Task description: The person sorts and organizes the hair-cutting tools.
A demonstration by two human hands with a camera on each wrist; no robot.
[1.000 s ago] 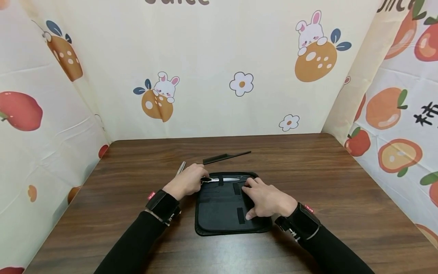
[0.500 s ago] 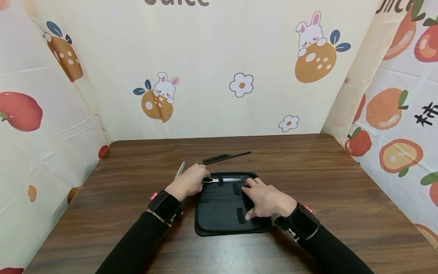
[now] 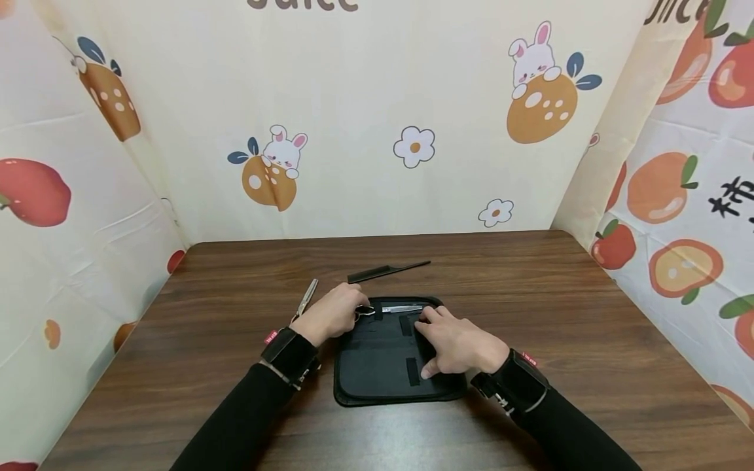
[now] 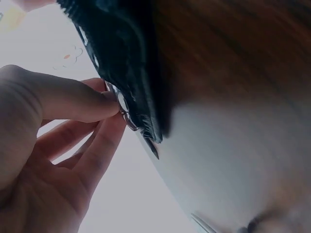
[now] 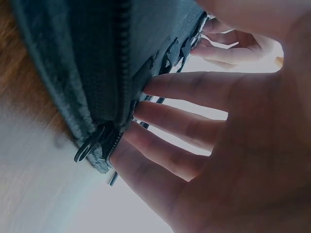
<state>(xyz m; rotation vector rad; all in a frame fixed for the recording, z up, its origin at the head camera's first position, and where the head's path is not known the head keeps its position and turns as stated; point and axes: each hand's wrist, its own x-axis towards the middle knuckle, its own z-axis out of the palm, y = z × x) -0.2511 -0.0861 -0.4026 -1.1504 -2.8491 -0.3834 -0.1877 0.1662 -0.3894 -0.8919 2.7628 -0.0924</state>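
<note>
A black zippered case (image 3: 377,373) lies on the table with its inner side up. Across its top, a pair of scissors (image 3: 406,308) is threaded under a black elastic loop (image 3: 379,309), blade pointing right. My left hand (image 3: 332,313) pinches the finger rings at the upper left corner; in the left wrist view, thumb and fingers (image 4: 99,155) meet on the metal at the case's edge. My right hand (image 3: 462,341) rests on the case's right side. In the right wrist view its fairly straight fingers (image 5: 184,92) touch the case near the zipper.
Beyond the case lies a black tail comb (image 3: 377,273). A second pair of scissors (image 3: 306,297) sits left of the case, partly behind my left hand. A zipper pull (image 5: 90,143) hangs from the case. Printed cloth (image 3: 353,183) walls the wooden table (image 3: 501,275).
My left hand has moved slightly right, sliding the scissors further through the elastic loop. More of the second scissors now shows. The right hand has stayed in place.
</note>
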